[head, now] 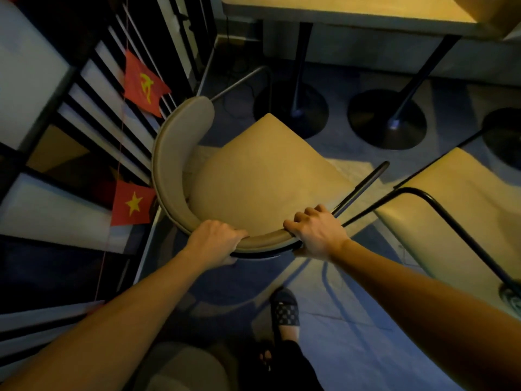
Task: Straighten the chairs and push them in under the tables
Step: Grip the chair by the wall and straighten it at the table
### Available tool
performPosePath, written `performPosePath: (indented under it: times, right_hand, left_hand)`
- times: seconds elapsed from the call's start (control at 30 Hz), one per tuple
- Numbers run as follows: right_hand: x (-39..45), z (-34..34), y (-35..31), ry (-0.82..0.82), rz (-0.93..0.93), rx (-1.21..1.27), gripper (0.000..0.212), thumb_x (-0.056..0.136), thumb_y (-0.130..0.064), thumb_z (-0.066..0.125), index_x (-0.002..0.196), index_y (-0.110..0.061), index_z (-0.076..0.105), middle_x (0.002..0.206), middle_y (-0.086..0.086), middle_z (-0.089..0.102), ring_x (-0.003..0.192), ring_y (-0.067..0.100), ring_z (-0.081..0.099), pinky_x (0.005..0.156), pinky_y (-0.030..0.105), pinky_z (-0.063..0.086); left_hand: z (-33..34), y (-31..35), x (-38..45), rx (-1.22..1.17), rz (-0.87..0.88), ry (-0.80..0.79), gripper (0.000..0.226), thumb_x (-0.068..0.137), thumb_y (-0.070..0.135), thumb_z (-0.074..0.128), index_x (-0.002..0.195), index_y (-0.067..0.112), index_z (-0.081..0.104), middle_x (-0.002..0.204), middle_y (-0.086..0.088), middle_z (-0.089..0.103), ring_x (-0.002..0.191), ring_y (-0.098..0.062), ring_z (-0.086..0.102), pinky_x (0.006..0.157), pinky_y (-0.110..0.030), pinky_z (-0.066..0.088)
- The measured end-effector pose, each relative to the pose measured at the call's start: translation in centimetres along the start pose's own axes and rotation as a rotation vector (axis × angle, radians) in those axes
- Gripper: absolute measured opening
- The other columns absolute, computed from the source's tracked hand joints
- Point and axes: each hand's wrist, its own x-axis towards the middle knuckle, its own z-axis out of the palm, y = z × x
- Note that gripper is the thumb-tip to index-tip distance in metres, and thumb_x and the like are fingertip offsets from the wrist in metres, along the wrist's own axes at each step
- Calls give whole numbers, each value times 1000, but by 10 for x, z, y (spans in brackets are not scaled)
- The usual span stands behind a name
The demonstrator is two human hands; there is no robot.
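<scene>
Before the counter point(349, 12), on the floor: tan chair point(265, 170), turned askew, not tucked under. Curved backrest point(169, 153) is gripped by both hands — left hand point(217, 241), right hand point(315, 232) — set apart.

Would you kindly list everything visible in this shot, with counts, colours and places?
chair: one, tan seat and curved backrest, centre, angled to the table
second chair: one, tan seat, black frame, right
table: one, pale top, upper edge
round bases: three, black, on the floor under the table
flags: two, red with yellow emblems, on a string, left
railing: one, black, left
foot: one, in a dark shoe, bottom centre
left hand: grip on the backrest
right hand: grip on the backrest
</scene>
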Motion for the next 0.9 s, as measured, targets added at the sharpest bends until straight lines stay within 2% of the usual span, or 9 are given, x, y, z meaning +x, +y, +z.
performPosePath:
  times: [0.13,0.37,0.6,0.7,0.77,0.8,0.87,0.9]
  right_hand:
    - [29,-14,31,-2,21,7,58,82,-58,67,127,-27,46,115,6,60,104,28,55,90,42,41]
    - [68,-32,95,22,43,19,55,83,-58,66,125,-26,47,112,6,61,102,29,55,86,40,38]
    - [88,-33,118,62,31,19,56,82,-58,67,122,-24,48,110,7,61,99,29,57,87,41,43]
    - [86,-28,110,110,58,45,59,81,-56,70,127,-25,47,117,6,60,106,28,54,92,43,42]
    - [80,-28,105,165,90,77,78,76,-58,74,137,-25,39,134,9,53,121,30,47,100,45,38]
    - [75,-28,103,189,126,90,94,72,-62,76,145,-24,31,146,13,44,131,33,39,106,48,35]
    - [59,-28,99,209,206,103,126,63,-71,76,156,-19,9,161,18,18,146,39,17,115,54,25]
    - [49,-26,96,215,231,93,134,61,-76,74,157,-17,1,164,19,8,148,40,8,117,55,20]
  left_hand:
    - [-16,-24,38,7,-12,13,59,83,53,68,134,28,53,109,-2,71,96,-24,67,71,-35,54]
    - [-48,-56,108,96,1,61,66,85,55,66,142,29,47,108,-2,71,96,-24,67,66,-33,46]
    - [-57,-78,136,110,28,21,66,85,57,65,142,29,47,112,-1,70,100,-23,66,72,-34,50]
    - [-50,-76,132,78,5,40,66,82,57,67,138,30,46,120,0,67,106,-23,63,81,-36,51]
    - [-52,-72,129,48,-26,70,85,75,63,72,145,28,36,145,-5,49,127,-26,49,97,-38,42]
    - [-54,-69,125,54,-54,100,103,69,70,73,150,28,26,158,-9,31,139,-29,35,107,-42,35]
    - [-61,-62,113,59,-114,182,130,56,85,67,157,31,5,166,-10,-1,149,-36,8,117,-52,22]
    - [-63,-57,106,59,-131,221,136,52,90,63,157,31,-1,166,-10,-7,150,-38,1,118,-56,18]
